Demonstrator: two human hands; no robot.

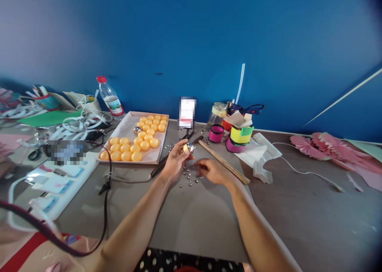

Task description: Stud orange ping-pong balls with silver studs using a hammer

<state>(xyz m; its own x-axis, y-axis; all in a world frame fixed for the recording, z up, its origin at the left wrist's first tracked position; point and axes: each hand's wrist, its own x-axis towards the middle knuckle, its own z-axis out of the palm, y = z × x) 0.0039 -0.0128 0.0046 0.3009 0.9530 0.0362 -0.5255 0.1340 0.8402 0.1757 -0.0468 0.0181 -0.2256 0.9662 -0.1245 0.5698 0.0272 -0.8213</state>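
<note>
My left hand [176,160] grips an orange ping-pong ball [186,148] whose right side is covered with shiny silver beads. Just right of it, my right hand [210,170] hovers low over the table with its fingers curled together. Whatever lies between those fingertips is too small to make out. Loose silver beads [188,176] are scattered on the grey table below and between both hands. More orange balls [125,148] fill much of a shallow white box [143,160] on the left. Among them sits one silver-covered ball [137,130].
A hammer [223,162] lies beside my right hand. Behind it stand a magenta ring [216,133], a jar [217,115] and a yellow-banded holder [241,136]. Left are a bottle [111,99], a power strip [68,184] and cables. Pink folded paper [316,144] lies far right.
</note>
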